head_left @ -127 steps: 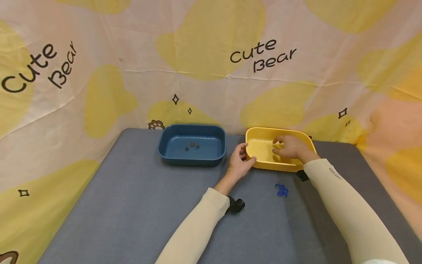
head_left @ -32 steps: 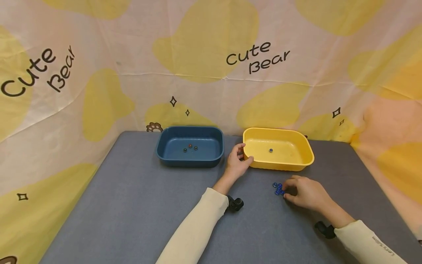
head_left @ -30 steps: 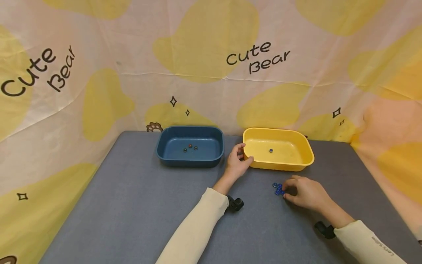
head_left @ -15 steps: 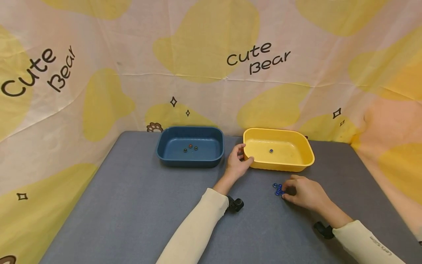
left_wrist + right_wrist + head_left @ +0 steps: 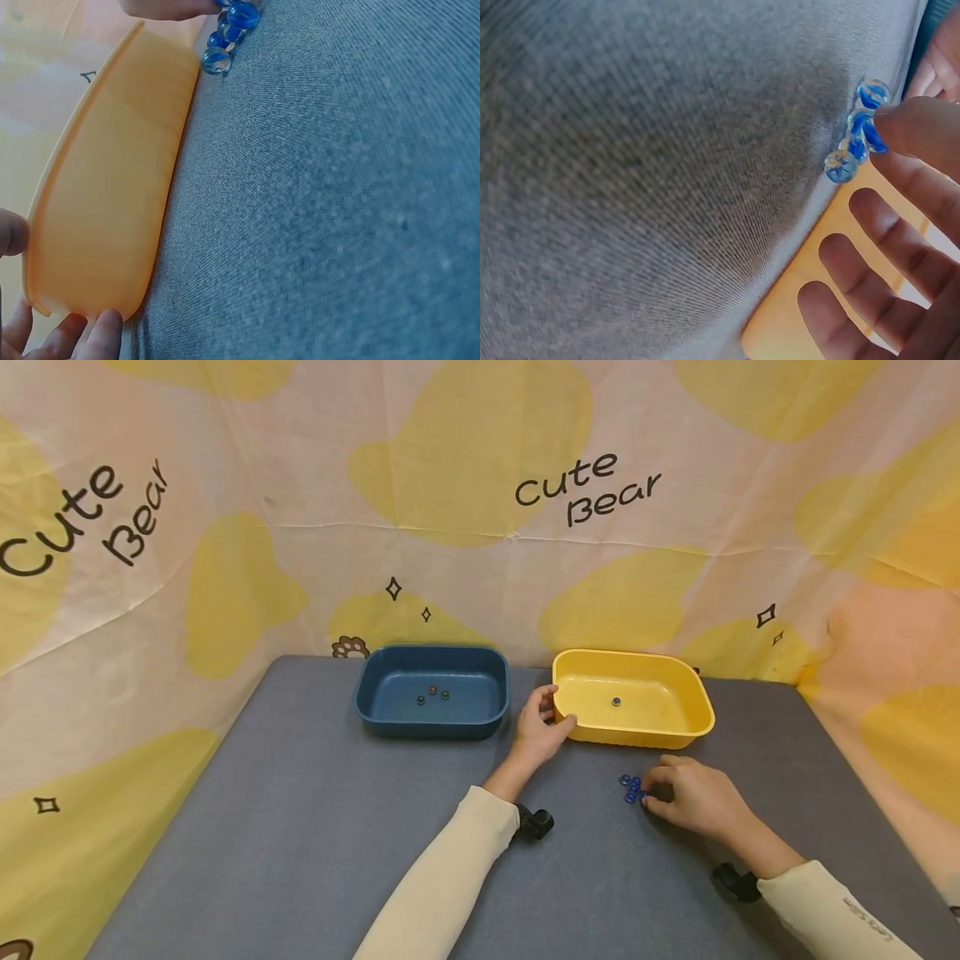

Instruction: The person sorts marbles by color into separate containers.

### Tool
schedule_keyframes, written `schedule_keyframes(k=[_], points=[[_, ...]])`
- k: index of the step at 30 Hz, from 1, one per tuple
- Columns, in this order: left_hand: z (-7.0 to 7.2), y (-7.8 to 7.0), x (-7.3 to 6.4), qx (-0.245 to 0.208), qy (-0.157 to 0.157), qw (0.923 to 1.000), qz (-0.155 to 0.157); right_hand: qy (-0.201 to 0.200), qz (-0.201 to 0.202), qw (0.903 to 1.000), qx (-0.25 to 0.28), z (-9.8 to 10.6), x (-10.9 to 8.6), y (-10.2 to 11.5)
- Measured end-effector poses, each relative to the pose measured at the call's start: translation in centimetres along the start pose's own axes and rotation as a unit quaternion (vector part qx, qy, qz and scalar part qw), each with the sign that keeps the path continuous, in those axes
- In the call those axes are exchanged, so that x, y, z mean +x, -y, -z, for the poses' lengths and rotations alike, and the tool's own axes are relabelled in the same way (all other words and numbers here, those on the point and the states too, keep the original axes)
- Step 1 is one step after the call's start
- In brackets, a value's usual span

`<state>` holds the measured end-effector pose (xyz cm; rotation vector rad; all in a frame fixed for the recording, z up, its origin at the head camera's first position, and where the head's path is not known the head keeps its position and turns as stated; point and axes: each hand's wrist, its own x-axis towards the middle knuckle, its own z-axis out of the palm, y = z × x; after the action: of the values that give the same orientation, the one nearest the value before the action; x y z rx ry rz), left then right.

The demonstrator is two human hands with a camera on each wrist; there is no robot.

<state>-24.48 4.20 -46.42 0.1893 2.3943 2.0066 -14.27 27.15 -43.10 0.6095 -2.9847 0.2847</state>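
My left hand (image 5: 537, 733) grips the near left corner of a yellow plastic bin (image 5: 637, 737), thumb at the rim and fingers against the end wall. A single blue marble (image 5: 617, 702) lies on the bin's floor. In front of the bin, several clear-and-blue glass marbles (image 5: 635, 783) sit in a tight cluster on the cloth. My right hand (image 5: 701, 797) is at the cluster's right side. The right wrist view shows its thumb and index finger pinching one marble (image 5: 874, 137) among the others, with the remaining fingers (image 5: 840, 255) spread loosely.
A dark blue bin (image 5: 432, 729) stands to the left of the yellow one and holds 3 small dark and reddish marbles (image 5: 445, 695). Grey-blue cloth (image 5: 315, 827) covers the table. A printed fabric backdrop (image 5: 465, 485) rises right behind both bins.
Since the earliest frame my right hand has come out of the yellow bin to the marble cluster, and a blue marble lies in the bin. During the last second both hands hold nearly still.
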Motion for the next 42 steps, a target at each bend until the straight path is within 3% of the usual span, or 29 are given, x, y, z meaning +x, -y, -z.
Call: schedule_keyframes(k=[10,18,35,42], points=[[0.0,0.2,0.0,-0.003,0.002,1.0,0.007,-0.012,0.003,0.9999,0.009,0.8,0.2,-0.1],[0.0,0.3,0.0,-0.005,0.0,1.0,0.002,-0.026,-0.002,0.9996,0.009,2.7,1.0,0.4],[0.1,0.2,0.1,0.004,0.004,0.9999,0.011,-0.086,0.019,0.9961,0.006,6.4,4.4,0.0],[0.1,0.2,0.1,0.002,0.005,0.9999,0.011,-0.068,-0.003,0.9977,0.007,7.3,6.2,-0.3]])
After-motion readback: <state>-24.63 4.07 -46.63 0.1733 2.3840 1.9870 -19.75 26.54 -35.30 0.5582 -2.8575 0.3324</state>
